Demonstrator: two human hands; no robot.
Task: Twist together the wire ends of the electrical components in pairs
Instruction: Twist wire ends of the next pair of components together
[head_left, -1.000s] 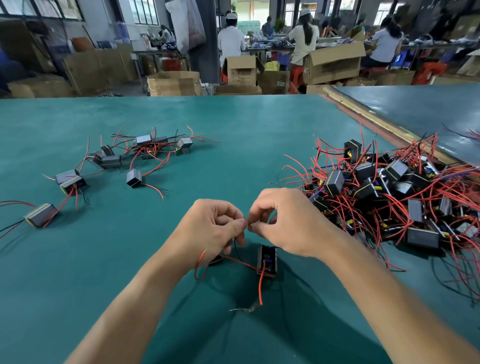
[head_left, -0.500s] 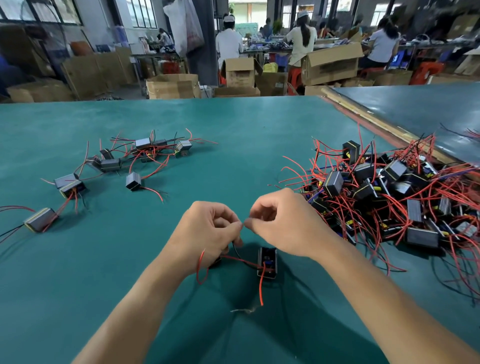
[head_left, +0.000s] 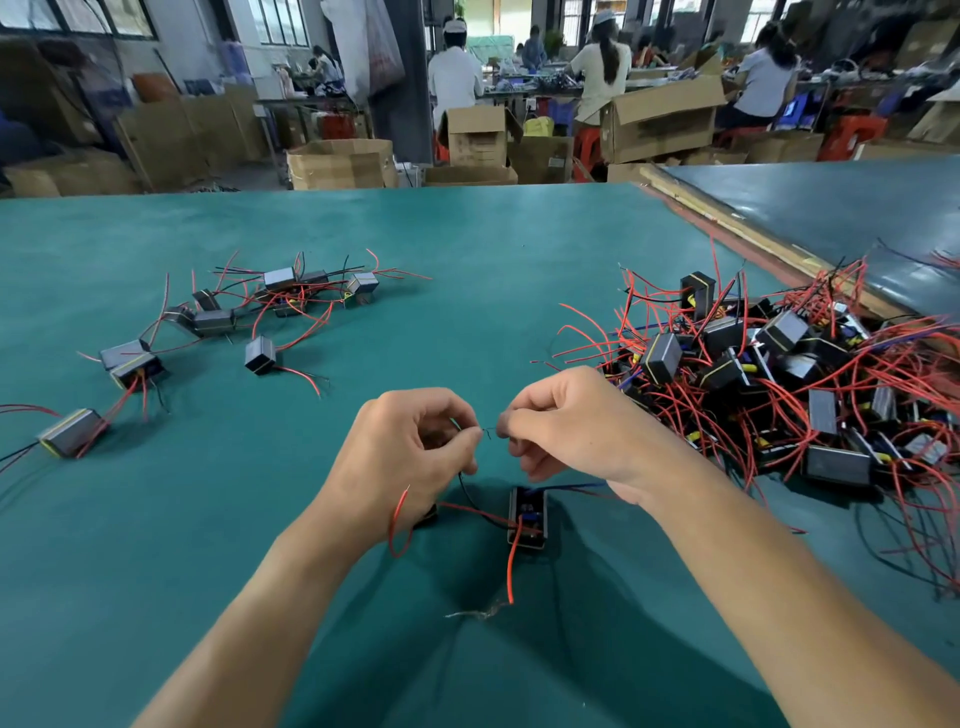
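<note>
Left hand (head_left: 415, 457) and right hand (head_left: 566, 421) each pinch the thin black wire ends (head_left: 488, 431) stretched between them, just above a small component (head_left: 527, 517) on the green table (head_left: 467, 249). A tangled pile of red-wired components (head_left: 779, 374) lies to the right; scattered components (head_left: 218, 322) sit to the left

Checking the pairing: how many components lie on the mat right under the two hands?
2. One component lies between the wrists, nearer the right hand; a second component peeks from under the left hand, mostly hidden. Both hands pinch thin wire ends.
</note>
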